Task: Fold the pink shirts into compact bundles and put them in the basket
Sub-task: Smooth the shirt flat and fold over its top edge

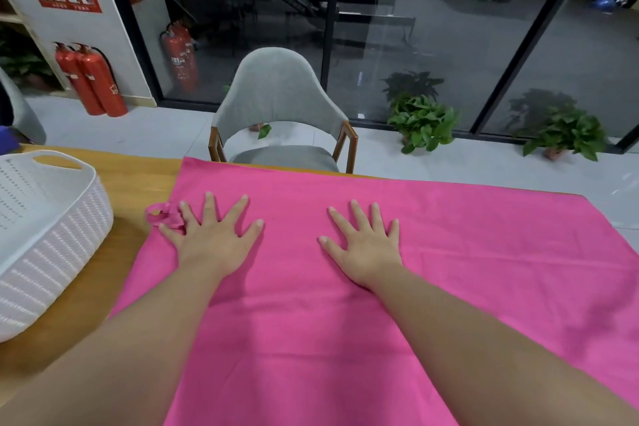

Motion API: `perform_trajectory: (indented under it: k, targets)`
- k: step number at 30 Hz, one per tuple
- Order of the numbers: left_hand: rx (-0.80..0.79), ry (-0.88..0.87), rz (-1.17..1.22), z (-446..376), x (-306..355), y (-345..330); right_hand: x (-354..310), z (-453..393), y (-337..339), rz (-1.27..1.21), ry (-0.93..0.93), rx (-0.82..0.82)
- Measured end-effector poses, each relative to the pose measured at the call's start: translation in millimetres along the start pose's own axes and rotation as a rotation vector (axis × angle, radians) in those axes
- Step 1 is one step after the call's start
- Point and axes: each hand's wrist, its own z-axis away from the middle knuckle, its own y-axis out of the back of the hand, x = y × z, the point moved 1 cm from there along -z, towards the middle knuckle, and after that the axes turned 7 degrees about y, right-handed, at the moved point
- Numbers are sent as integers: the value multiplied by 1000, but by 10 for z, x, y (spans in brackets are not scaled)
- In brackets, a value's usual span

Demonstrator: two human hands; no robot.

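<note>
Both hands pressed flat on a spread pink shirt.
Left hand (215, 239) and right hand (366, 245), fingers splayed, gripping nothing, rest on the pink shirt (449, 252) covering the surface (131, 180); white basket (52, 235) sits left.

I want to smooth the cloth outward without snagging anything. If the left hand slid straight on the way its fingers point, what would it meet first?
Probably only more pink cloth up to its far edge. The left hand points away toward the grey chair, which stands beyond the table.

White basket (52, 235) blocking the table's (131, 180) left end, open wood between basket and pink shirt (449, 252)
</note>
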Motion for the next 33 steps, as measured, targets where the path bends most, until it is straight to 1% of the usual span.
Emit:
perform_trajectory:
  k: [5,11,15,18,20,21,23,25,27,29,31,33]
  targets:
    - [17,7,-19,-97,-1,14,3,-31,-8,4,1,20]
    - [-12,20,29,-258,-37,52,-9,-38,3,-13,1,18]
    - [-2,13,15,-343,-36,62,-11,-73,-8,-23,-14,46]
    - [-6,3,2,-357,-28,97,-1,-104,-1,-40,-11,35]
    - [-43,-3,-8,-364,-38,136,19,-120,36,-117,5,15]
    - [-81,2,-3,-367,-39,163,38,-113,72,-198,15,19]
    - [-149,52,18,-328,21,234,95,-41,147,-353,23,62]
    - [-144,111,15,-195,184,295,146,102,185,-318,38,109]
    - [-105,71,33,33,422,302,173,279,179,-212,27,142]
    - [-66,-37,46,263,602,210,189,421,132,-146,-36,153]
    - [-53,-114,14,409,659,62,213,531,59,-118,-121,136]
    - [-41,-126,5,441,651,-66,262,603,-18,-116,-176,109]
